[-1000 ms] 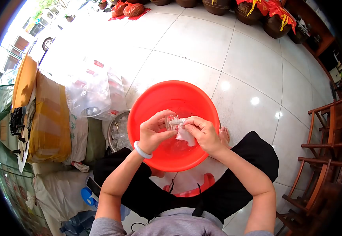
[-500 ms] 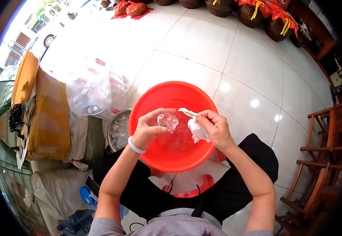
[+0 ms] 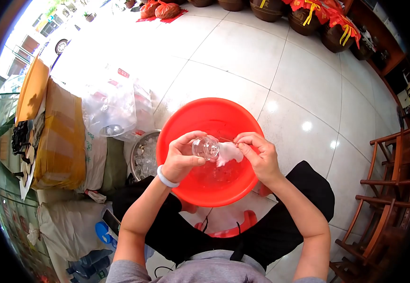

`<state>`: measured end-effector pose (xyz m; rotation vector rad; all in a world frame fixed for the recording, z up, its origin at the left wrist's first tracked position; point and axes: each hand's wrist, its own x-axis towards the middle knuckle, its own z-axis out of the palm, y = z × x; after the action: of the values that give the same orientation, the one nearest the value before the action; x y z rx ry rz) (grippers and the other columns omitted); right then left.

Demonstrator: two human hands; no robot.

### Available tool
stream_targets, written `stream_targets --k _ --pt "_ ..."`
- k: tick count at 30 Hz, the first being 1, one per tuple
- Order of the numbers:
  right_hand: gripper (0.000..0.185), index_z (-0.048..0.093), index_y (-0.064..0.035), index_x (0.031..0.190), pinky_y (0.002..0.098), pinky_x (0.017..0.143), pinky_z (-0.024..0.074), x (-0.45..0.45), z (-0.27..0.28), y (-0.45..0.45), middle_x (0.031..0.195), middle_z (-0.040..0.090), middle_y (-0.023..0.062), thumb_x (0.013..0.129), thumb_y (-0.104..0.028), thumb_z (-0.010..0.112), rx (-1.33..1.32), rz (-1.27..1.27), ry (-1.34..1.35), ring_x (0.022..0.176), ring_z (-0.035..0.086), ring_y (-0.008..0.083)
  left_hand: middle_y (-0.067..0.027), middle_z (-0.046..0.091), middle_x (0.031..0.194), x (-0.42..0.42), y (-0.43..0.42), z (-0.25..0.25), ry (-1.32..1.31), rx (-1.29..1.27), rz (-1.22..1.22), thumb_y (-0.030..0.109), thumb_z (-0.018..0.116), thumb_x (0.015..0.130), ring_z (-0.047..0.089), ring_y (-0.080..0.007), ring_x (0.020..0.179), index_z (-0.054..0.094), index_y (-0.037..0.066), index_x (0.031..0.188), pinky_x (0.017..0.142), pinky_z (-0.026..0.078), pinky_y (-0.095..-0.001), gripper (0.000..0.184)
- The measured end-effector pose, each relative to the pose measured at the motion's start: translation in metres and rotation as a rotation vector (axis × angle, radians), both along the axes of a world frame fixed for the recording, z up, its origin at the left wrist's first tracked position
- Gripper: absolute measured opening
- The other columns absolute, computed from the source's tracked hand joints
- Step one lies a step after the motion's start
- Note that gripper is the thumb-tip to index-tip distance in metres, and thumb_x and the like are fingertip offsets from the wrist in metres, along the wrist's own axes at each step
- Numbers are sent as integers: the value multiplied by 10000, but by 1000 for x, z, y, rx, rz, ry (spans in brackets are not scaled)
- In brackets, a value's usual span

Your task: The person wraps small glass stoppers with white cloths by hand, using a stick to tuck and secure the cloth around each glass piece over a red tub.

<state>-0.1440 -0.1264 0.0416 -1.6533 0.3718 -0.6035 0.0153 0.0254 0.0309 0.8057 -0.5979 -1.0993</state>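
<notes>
Over the red basin (image 3: pixel 209 198), my left hand (image 3: pixel 181 155) holds a small clear glass vessel (image 3: pixel 206 148) between thumb and fingers, its round end turned up towards the camera. My right hand (image 3: pixel 259 153) pinches a thin stick (image 3: pixel 226 139) that points left towards the glass. A white cloth (image 3: pixel 229 153) hangs between the two hands, beside the glass; how it is joined to the stick is hard to see. Inside the basin is water, with small clear things in it that are too blurred to tell.
A metal bowl (image 3: pixel 146 158) of clear glass pieces stands left of the basin, near plastic bags (image 3: pixel 108 108) and a taped cardboard box (image 3: pixel 63 141). Wooden chairs (image 3: pixel 389 181) are at the right. Dark jars (image 3: pixel 304 21) line the back. A red stool (image 3: pixel 233 230) shows beneath me.
The stick came out of the glass and the cloth moved right with my right hand, then swung back left beside the glass. The glass has turned in my left hand.
</notes>
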Motion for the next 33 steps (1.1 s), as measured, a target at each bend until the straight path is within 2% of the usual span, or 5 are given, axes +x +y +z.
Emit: stream_targets --k 2,4,7,17,33 --pt "63 598 25 835 252 701 449 -2 12 0 812 612 70 823 -20 557 48 -5 37 762 577 146 -224 546 1135 0 0 0 2 20 10 -31 701 666 611 -290 923 503 38 1190 778 523 -389 563" --pt "51 608 20 820 253 614 441 -4 9 -4 729 599 72 807 -19 578 -221 -1 26 665 567 146 -225 546 1134 0 1 0 3 37 20 -32 701 665 613 -288 914 503 40 1192 776 520 -388 567" --pt "61 620 14 816 271 510 402 -4 10 -5 668 557 83 765 16 586 -297 -2 -46 573 539 166 -225 550 1128 2 1 0 31 49 46 -45 692 665 608 -289 931 498 33 1194 788 517 -394 568" --pt "66 600 5 831 285 531 426 0 11 -1 684 558 88 765 13 602 -435 8 -50 596 554 184 -149 559 1130 -6 -2 8 -235 64 -4 -117 684 670 569 -222 1019 493 -34 1185 871 495 -348 555" --pt "96 610 4 894 206 609 418 1 3 -5 734 579 24 860 -51 538 446 221 152 645 509 79 -138 553 1126 -13 -1 10 -341 59 17 -103 679 700 568 -219 1025 460 -45 1220 857 511 -330 566"
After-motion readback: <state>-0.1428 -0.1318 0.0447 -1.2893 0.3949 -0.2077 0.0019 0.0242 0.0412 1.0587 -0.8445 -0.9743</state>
